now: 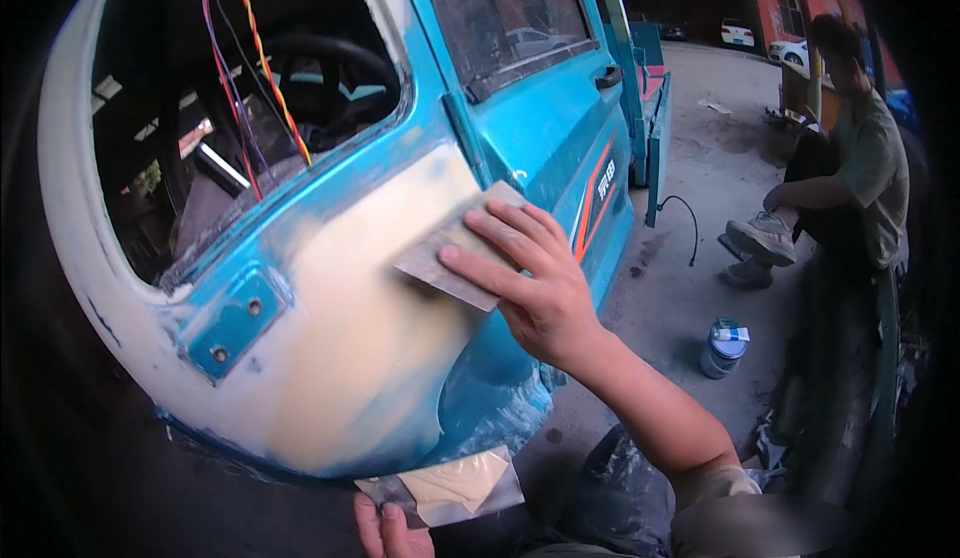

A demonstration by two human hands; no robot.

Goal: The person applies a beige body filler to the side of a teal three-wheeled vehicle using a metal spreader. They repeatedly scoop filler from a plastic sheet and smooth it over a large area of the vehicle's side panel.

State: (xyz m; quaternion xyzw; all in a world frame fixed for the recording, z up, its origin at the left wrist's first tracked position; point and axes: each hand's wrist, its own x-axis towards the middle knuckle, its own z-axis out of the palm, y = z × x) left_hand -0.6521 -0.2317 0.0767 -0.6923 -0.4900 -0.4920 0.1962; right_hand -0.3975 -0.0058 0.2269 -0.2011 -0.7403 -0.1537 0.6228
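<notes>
Blue panel wears smeared cream filler, right hand gripping spreader, left hand gripping plate.

At your one o'clock, the painted door looks glossy; at nine, the filler looks smooth and matt. Your scraper looks dull metal; the plate at six, smooth metal.
</notes>
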